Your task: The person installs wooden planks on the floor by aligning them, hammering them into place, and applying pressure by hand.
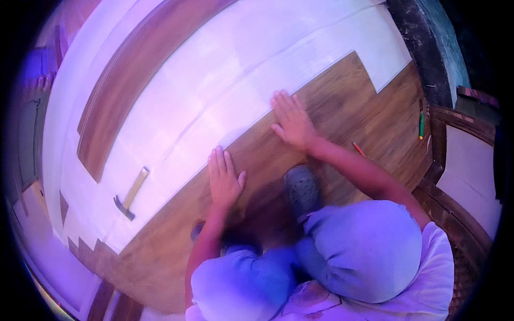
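Brown wood-look floor planks (342,101) are laid in staggered rows beneath me. Along their far edge they border a white underlay sheet (214,69). My left hand (225,179) lies flat on the outermost plank, fingers stretched toward that edge. Further to the right, my right hand (293,120) also rests flat on the planks, with its fingertips at the edge. Neither hand holds anything. On the underlay left of my left hand is a claw hammer (135,188) with a light handle and dark head.
Another strip of brown planks (136,67) lies across the underlay at the far left. A red pencil (358,149) is beside my right forearm. Near the right wall lies a slim green tool (421,126). My grey perforated shoe (301,187) stands on the planks between my arms.
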`<state>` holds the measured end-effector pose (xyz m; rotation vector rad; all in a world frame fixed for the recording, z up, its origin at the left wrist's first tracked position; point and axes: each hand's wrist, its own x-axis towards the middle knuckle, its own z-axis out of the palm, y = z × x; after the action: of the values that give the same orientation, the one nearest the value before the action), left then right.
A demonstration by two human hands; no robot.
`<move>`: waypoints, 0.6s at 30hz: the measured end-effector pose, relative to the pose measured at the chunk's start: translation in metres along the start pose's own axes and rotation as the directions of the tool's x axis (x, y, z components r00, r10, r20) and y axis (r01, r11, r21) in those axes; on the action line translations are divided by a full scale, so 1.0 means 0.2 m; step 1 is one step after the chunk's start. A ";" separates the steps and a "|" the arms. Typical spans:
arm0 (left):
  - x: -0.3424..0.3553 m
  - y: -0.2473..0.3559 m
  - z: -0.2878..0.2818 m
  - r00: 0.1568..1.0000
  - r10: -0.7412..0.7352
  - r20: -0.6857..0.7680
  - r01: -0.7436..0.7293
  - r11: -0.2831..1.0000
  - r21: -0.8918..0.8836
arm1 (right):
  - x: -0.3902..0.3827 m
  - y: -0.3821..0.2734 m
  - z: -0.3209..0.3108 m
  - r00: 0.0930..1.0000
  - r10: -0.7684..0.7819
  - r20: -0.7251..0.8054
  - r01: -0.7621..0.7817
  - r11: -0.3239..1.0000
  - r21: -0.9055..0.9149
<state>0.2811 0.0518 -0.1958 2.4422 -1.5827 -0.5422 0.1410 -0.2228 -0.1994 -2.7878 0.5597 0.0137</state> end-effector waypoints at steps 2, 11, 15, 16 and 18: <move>0.00 0.01 0.00 1.000 -0.017 -0.004 0.017 1.000 -0.020 | 0.00 -0.15 0.03 0.999 -0.035 0.029 0.035 0.999 0.022; -0.01 0.00 0.02 1.000 -0.021 -0.005 0.021 0.998 -0.054 | 0.05 -0.27 -0.03 0.995 -0.036 0.097 0.033 0.999 0.031; 0.09 0.00 -0.02 0.995 0.080 -0.064 -0.084 0.995 -0.061 | 0.04 -0.26 -0.01 0.996 -0.045 0.077 0.044 0.999 0.014; 0.15 0.00 -0.04 0.993 0.111 -0.040 -0.113 0.991 -0.073 | 0.04 -0.25 0.00 0.997 -0.053 0.063 0.052 0.999 0.004; 0.21 0.02 -0.09 0.989 0.148 -0.021 -0.149 0.987 -0.063 | 0.05 -0.25 0.01 0.995 -0.083 0.048 0.083 0.996 -0.010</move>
<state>0.3010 0.0105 -0.1873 2.2540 -1.6959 -0.5385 0.1693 -0.1831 -0.1871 -2.8116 0.4334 0.0649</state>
